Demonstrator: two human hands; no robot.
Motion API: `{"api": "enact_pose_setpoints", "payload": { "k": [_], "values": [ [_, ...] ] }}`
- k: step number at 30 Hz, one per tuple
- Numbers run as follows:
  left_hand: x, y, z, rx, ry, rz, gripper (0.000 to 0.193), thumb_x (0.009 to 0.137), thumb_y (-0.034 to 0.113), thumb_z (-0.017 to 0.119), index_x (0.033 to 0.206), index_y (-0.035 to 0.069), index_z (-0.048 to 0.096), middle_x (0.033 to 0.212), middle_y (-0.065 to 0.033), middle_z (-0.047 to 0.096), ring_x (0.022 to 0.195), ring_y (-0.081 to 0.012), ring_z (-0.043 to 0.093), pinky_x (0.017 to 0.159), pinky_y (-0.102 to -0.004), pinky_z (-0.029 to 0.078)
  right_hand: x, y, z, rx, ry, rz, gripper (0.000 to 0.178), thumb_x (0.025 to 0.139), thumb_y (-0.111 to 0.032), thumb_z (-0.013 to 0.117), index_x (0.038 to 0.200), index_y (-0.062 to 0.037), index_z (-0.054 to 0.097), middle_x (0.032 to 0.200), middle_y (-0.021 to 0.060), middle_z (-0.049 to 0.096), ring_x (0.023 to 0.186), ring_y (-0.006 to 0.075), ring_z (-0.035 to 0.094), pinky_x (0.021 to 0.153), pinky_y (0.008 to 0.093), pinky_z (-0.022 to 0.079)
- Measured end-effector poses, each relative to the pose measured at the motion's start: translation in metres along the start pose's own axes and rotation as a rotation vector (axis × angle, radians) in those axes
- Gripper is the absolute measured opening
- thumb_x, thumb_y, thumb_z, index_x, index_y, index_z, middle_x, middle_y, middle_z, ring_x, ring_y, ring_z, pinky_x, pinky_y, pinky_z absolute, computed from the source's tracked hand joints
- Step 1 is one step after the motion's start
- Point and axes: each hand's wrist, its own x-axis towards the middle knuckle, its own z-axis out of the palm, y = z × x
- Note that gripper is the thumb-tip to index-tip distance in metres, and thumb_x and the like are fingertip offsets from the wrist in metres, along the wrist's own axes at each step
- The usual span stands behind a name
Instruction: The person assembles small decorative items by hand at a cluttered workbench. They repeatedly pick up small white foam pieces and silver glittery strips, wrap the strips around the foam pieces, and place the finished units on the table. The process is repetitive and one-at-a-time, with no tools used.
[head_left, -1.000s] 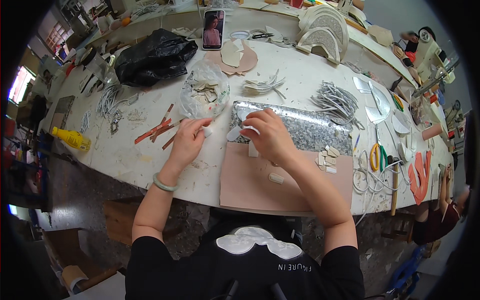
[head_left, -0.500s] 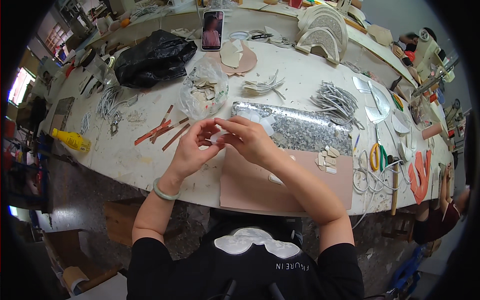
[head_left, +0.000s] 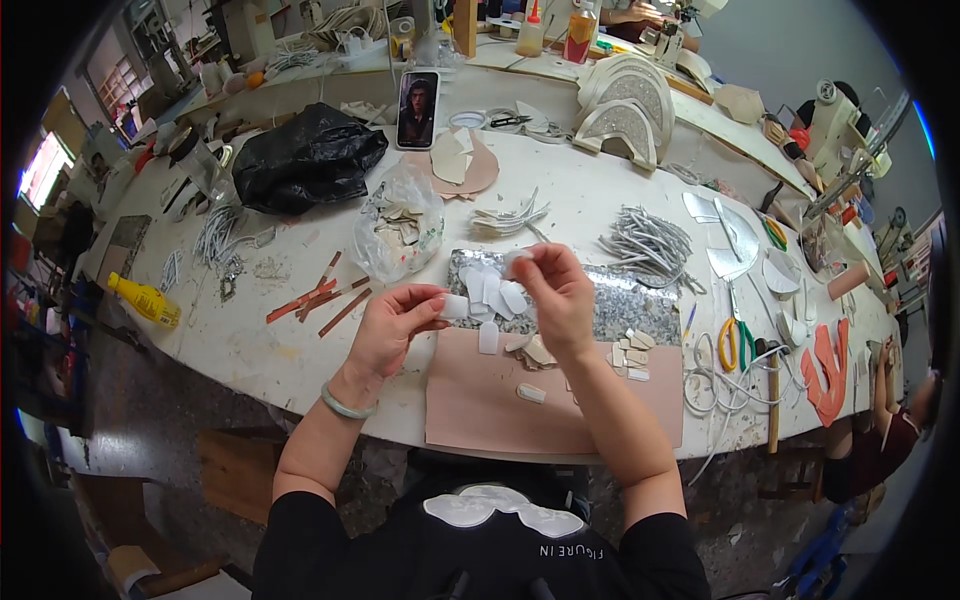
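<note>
My left hand (head_left: 388, 330) pinches a small white tab (head_left: 455, 307) between thumb and fingertips. Up and to its right, my right hand (head_left: 560, 305) is closed on another thin white piece (head_left: 514, 262), partly covered by the fingers. Between the hands, a loose pile of white tabs (head_left: 487, 290) lies on a speckled grey stone slab (head_left: 625, 305). One separate tab (head_left: 488, 338) hangs over the slab's near edge onto a pinkish-brown sheet (head_left: 480, 410). Cream-coloured pieces (head_left: 538, 350) are heaped beside my right wrist, with more small ones (head_left: 630, 355) to the right.
A clear plastic bag (head_left: 400, 225) of scraps and a black bag (head_left: 305, 160) sit beyond my left hand. Reddish strips (head_left: 310, 300) lie left, grey cords (head_left: 648, 245) right. Scissors (head_left: 735, 345) and a hammer (head_left: 773, 400) are farther right. A phone (head_left: 417, 110) stands at the back.
My hands were together over a white piece; now they are apart, each with a white piece. The right hand has moved right, uncovering the white pile. The view has shifted slightly.
</note>
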Motion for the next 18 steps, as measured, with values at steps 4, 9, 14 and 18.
{"api": "enact_pose_setpoints", "payload": {
  "k": [4, 9, 14, 18],
  "values": [
    [0.004, -0.002, 0.011, 0.187, 0.019, 0.033, 0.019, 0.092, 0.013, 0.064, 0.103, -0.002, 0.063, 0.086, -0.0042, 0.065, 0.073, -0.0092, 0.062, 0.063, -0.0249, 0.056, -0.007, -0.007, 0.000, -0.673, -0.337, 0.091, 0.026, 0.088, -0.011, 0.068, 0.113, -0.0046, 0.063, 0.086, 0.0020, 0.062, 0.075, 0.0077, 0.057, 0.069, 0.0244, 0.049],
    [0.009, 0.007, 0.028, 0.231, -0.036, -0.046, 0.022, 0.092, 0.015, 0.063, 0.105, -0.003, 0.063, 0.089, -0.0044, 0.065, 0.075, -0.0083, 0.061, 0.064, -0.0227, 0.055, -0.013, 0.010, -0.002, -0.858, -0.244, -0.194, 0.031, 0.077, -0.008, 0.076, 0.107, -0.0081, 0.069, 0.078, 0.0024, 0.054, 0.067, 0.0129, 0.053, 0.063, 0.0256, 0.047],
    [0.010, 0.005, 0.029, 0.099, -0.114, -0.040, 0.026, 0.091, 0.015, 0.065, 0.109, -0.004, 0.062, 0.091, -0.0052, 0.066, 0.073, -0.0091, 0.062, 0.065, -0.0216, 0.054, -0.004, 0.020, -0.013, -0.367, -0.048, -0.200, 0.017, 0.083, -0.001, 0.068, 0.101, -0.0014, 0.068, 0.090, 0.0020, 0.060, 0.080, 0.0119, 0.061, 0.073, 0.0244, 0.050],
    [0.017, -0.001, 0.019, 0.193, -0.058, -0.034, 0.025, 0.091, 0.014, 0.065, 0.108, -0.003, 0.063, 0.091, -0.0055, 0.066, 0.070, -0.0088, 0.062, 0.065, -0.0214, 0.054, 0.003, 0.002, -0.029, -0.101, -0.109, 0.043, 0.019, 0.088, -0.003, 0.065, 0.107, -0.0009, 0.064, 0.086, 0.0033, 0.064, 0.077, 0.0107, 0.062, 0.073, 0.0244, 0.052]
  ]
}}
